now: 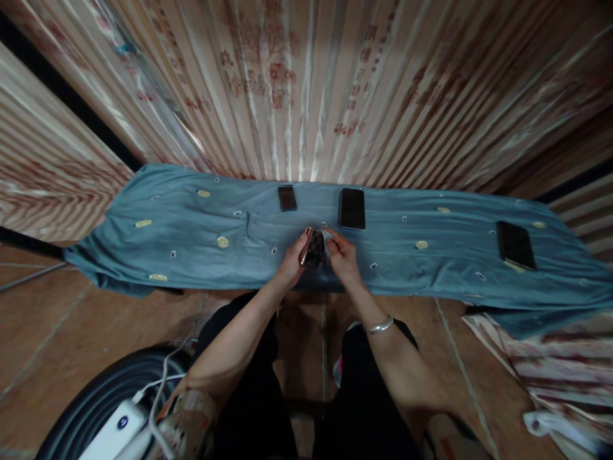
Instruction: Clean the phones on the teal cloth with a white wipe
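Both hands over the bench [253, 268], around the middle of its length, close to the front edge. Left hand [290, 263] clamped on a dark case [315, 249], fingers and thumb along its left side. Case is small, glossy on top, coppery rim on the left; tilted in the grip, can't tell exactly what it is. Right hand [341, 257] on the other side, fingers curled and pinched on a pale scrap [327, 234] right up against the case. Can't tell if those fingertips touch the case too. Hands near each other, case between them.

Bench wears a blue-green cloth with yellow and white prints, wrinkled, draped over the ends. Near the back edge, left of the hands: a dark square [287, 198], lying flat. Also near the back edge, just beyond the right hand: a black box [352, 209]. Toward the right end: a flat black slab [516, 245], well apart from the others, partly over a yellow print.

Behind the back edge: pleated curtain [306, 83], red print. Bracelet [380, 326] on the right wrist. Below the front-left corner: black coil [62, 421], white power bank [115, 431], cable plugged in.
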{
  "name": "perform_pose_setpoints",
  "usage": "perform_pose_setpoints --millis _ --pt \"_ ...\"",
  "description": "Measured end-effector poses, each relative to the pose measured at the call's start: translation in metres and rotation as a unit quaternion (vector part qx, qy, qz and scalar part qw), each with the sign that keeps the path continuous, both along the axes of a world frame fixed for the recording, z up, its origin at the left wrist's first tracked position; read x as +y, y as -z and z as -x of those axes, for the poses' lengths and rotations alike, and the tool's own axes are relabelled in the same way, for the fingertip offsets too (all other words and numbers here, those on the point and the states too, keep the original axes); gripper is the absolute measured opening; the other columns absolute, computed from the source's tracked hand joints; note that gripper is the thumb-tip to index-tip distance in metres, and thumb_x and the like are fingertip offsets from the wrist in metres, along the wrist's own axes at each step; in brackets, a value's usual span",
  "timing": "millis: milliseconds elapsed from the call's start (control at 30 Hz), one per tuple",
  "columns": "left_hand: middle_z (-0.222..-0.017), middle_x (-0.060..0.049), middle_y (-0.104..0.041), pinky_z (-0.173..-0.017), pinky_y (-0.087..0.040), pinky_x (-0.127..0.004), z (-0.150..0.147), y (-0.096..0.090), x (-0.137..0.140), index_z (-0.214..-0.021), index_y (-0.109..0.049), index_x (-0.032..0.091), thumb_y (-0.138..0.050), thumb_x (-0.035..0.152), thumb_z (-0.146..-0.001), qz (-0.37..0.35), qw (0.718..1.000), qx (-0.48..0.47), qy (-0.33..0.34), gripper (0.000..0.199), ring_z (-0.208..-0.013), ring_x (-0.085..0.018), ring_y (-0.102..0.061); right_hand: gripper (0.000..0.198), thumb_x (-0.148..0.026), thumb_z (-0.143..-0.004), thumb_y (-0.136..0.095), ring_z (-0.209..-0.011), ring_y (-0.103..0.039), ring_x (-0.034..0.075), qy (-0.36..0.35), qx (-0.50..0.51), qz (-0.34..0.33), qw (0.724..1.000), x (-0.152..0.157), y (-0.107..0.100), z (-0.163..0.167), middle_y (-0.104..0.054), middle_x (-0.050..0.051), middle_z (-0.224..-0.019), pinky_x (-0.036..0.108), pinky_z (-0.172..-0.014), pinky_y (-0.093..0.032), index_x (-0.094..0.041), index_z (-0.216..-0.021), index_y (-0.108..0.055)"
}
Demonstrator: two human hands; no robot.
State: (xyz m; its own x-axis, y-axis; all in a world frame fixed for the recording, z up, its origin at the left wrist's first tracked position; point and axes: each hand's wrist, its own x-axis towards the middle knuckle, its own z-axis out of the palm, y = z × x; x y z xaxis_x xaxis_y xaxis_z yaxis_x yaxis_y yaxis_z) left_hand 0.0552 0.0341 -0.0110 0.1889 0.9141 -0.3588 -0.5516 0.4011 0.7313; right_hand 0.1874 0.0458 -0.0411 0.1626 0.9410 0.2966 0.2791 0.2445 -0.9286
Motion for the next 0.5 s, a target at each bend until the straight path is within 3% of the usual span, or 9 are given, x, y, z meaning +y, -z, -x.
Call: perform_pose_setpoints --millis 300,400,500 --pt "-0.06 -0.004 -0.068 -0.06 -0.05 -0.03 0.001 0.024 0.004 -0.084 -0.077 0.016 -0.063 0.044 -0.09 -0.056 0.992 0.11 0.022 0.032 -0.056 -0.019 -0.062 0.034 -0.03 -0.093 -0.046 -0.102 -0.072 0.024 -0.025 -0.082 -0.039 0.996 -0.011 -0.019 -0.001 -0.078 0.006 -0.107 0.04 -0.096 -0.056 -0.022 -0.109 -0.075" --pt "-0.063 -0.003 -0.07 -0.07 -0.052 -0.031 -0.002 0.031 0.004 -0.093 -0.078 0.017 -0.068 0.038 -0.087 -0.055 0.995 0.084 0.0 0.024 -0.071 -0.023 -0.069 0.035 -0.027 -0.095 -0.044 -0.11 -0.069 0.022 -0.046 -0.119 -0.059 0.99 -0.017 -0.029 -0.001 -0.076 0.005 -0.114 0.039 -0.101 -0.053 -0.024 -0.115 -0.073" --pt "-0.073 -0.004 -0.074 -0.08 -0.053 -0.031 -0.007 0.033 0.006 -0.102 -0.077 0.018 -0.068 0.041 -0.087 -0.049 0.997 0.036 -0.037 0.029 -0.088 -0.025 -0.072 0.039 -0.021 -0.095 -0.042 -0.118 -0.065 0.023 -0.063 -0.182 -0.093 0.977 -0.021 -0.033 0.0 -0.073 0.007 -0.123 0.042 -0.108 -0.05 -0.023 -0.123 -0.069"
